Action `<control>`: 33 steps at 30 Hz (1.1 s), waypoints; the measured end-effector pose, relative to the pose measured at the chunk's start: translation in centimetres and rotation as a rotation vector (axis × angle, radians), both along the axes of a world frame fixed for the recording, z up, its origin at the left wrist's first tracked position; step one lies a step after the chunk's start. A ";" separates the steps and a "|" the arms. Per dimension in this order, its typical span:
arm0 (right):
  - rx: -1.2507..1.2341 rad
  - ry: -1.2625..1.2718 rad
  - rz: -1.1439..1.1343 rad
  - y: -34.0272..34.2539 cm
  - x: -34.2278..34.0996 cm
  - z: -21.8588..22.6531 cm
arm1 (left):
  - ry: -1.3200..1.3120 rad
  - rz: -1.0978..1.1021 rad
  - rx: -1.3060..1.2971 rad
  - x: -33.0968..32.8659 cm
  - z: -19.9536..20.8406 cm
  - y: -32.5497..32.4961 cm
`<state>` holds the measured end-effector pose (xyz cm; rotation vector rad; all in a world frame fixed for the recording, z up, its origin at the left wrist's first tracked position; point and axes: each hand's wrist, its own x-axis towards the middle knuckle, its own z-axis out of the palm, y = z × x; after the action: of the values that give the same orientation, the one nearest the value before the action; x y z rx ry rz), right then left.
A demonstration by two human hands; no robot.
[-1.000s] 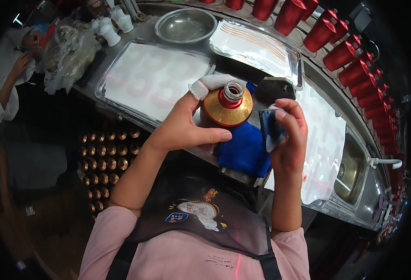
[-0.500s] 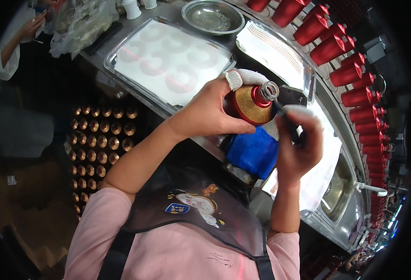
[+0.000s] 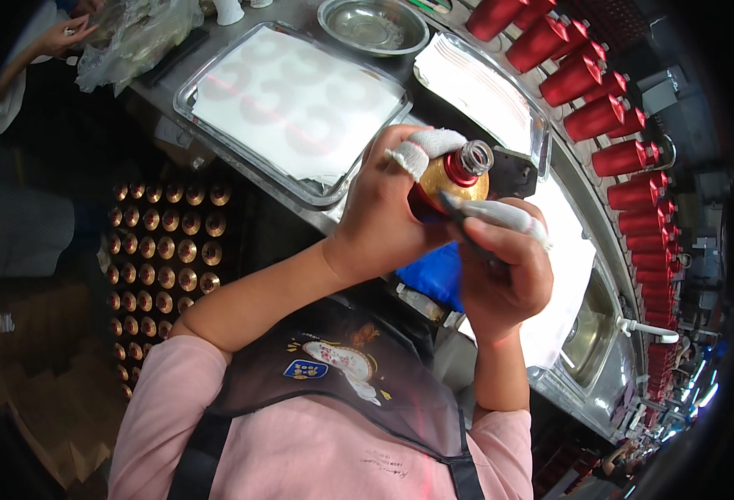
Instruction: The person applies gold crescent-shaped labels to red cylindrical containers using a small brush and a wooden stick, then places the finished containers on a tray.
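1 round metal bowl (image 3: 373, 30) — shallow, 1 metal sink (image 3: 597, 338), 1 white tap (image 3: 650, 332) — slender, crumpled clear plastic bag (image 3: 137, 40)

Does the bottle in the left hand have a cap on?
No, the bottle in the left hand shows a bare, clear threaded neck with nothing covering its mouth.

Can't read any word or number with certainty. At seven o'clock, on the dark apron (image 3: 271, 398), can spot a blue shield-shaped badge (image 3: 306, 369) with pale marks too small to make out. Near six o'clock, on the pink shirt (image 3: 317, 454), can see thin dark lettering (image 3: 381, 461), partly script-like, too faint to read. Toward nine o'clock, on a brown surface (image 3: 33, 367), can pick out a small white label-like patch (image 3: 7, 322), too blurred to decipher.
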<state>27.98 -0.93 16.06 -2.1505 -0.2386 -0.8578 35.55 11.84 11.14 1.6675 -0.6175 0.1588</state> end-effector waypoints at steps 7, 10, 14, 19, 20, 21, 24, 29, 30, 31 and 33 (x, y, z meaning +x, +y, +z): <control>-0.037 -0.008 0.016 0.4 0.2 -0.4 | -0.114 0.099 0.073 -0.4 -1.1 -0.1; -0.134 0.024 0.063 0.5 0.0 -0.3 | 0.274 0.021 -0.206 -0.8 -1.4 -0.5; 0.020 -0.018 -0.041 0.2 -0.3 -0.5 | -0.104 0.115 0.089 -0.4 -1.3 0.5; -0.046 0.026 -0.072 -0.6 -0.5 -1.0 | 0.204 -0.497 -0.073 3.7 -0.5 3.1; -0.045 0.026 -0.056 -0.7 -0.5 -1.1 | 0.135 -0.485 -0.015 3.6 -0.3 3.1; -0.045 0.024 -0.040 -0.6 -0.6 -1.1 | 0.069 -0.464 0.025 3.4 -0.2 2.9; -0.058 0.018 -0.047 -0.2 -1.1 -1.1 | -0.137 -0.206 0.086 1.0 -0.4 1.7; 0.044 0.049 -0.044 0.4 -0.9 -1.1 | -0.133 -0.196 0.049 1.8 -1.1 1.9; 0.034 0.037 -0.051 0.5 -0.8 -1.1 | -0.096 -0.223 -0.019 2.1 -1.1 1.9; 0.009 -0.015 -0.026 0.5 -0.9 -1.2 | 0.018 -0.341 0.070 1.9 -1.1 1.7; 0.037 0.034 -0.064 0.5 -0.9 -1.3 | -0.121 -0.181 0.109 1.7 -1.1 1.5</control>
<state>27.06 -0.39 14.77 -2.1463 -0.1364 -0.8542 37.22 13.36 10.06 1.7052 -0.8778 0.0972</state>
